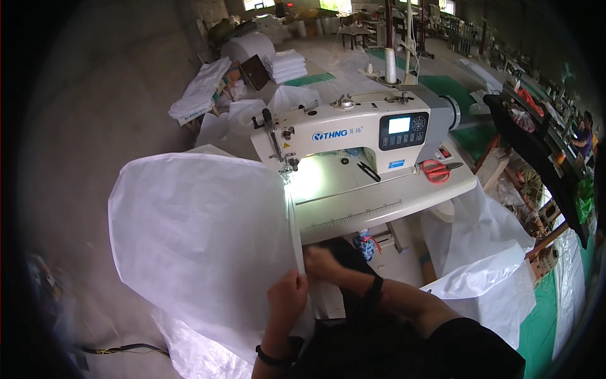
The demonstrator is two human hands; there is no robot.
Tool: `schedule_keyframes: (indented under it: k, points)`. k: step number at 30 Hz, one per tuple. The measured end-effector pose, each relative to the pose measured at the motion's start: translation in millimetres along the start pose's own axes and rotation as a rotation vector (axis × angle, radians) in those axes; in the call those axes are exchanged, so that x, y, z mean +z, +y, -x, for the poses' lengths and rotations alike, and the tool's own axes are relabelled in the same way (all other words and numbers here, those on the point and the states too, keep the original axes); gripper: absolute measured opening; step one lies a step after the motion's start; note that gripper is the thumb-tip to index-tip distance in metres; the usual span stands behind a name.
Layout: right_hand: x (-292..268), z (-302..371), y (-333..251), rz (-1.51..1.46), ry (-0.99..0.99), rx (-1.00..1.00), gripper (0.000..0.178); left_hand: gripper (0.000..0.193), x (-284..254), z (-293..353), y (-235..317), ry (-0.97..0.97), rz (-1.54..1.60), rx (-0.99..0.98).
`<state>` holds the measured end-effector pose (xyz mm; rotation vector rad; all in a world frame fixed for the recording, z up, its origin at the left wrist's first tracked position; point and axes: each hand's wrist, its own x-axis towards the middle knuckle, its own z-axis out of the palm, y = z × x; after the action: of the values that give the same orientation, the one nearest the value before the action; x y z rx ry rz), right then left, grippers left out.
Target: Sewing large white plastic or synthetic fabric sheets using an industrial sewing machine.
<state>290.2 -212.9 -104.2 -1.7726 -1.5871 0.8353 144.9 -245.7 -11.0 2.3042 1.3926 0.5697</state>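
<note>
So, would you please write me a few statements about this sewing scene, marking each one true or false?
1. The left hand grips the edge of the white sheet. True.
2. A pair of scissors lies on the white sheet. False: the red-handled scissors lie on the bed of the sewing machine.
3. The display on the sewing machine is lit. True.
4. The area by the needle is dark. False: a bright glow lights it.
5. A white thread cone stands beyond the sewing machine. True.
6. Most of the white sheet spreads right of the needle. False: most spreads to its left.
</note>
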Motion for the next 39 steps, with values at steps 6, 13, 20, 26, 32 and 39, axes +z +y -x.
schedule_keyframes:
  k: [6,13,20,26,32,39]
  points:
    - [-64,-49,-55,0.137,0.293,0.064,0.033,0.018,11,-3,2,-0.009,0.235,0.005]
    - [-47,-63,-74,0.544,0.163,0.122,0.039,0.020,16,0,2,-0.004,0.234,-0.012]
    - [-33,-41,-73,0.653,0.170,0.037,0.050,0.023,18,-7,-17,-0.039,0.306,-0.064]
    - [-39,-70,-73,0.494,0.155,0.126,0.038,0.027,16,-36,-26,-0.024,0.352,-0.078]
    - [-47,-107,-65,0.419,0.230,0.189,0.028,0.027,27,-72,-34,0.125,0.298,-0.003]
    - [-58,-118,-68,0.445,0.172,0.174,0.024,0.025,25,-93,-40,-0.011,0.396,0.027]
